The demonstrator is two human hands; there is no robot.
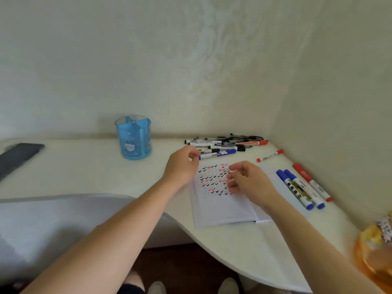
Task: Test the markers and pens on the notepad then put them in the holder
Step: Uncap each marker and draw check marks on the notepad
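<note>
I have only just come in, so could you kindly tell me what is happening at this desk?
A person's left hand reaches toward a pile of mixed markers and pens, while the right hand rests over the white open notepad covered in tick marks. Neither hand holds anything. The blue plastic holder looks empty.

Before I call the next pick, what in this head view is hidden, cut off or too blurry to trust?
- Holder: contents unclear through the tinted walls.
- Marker pile: overlapping and small; no count.
- Left hand: fingers curled away; can't tell if holding anything.
- Notepad: right hand covers part of the marks.
- Orange object: blurred, cut off by the right edge.
</note>
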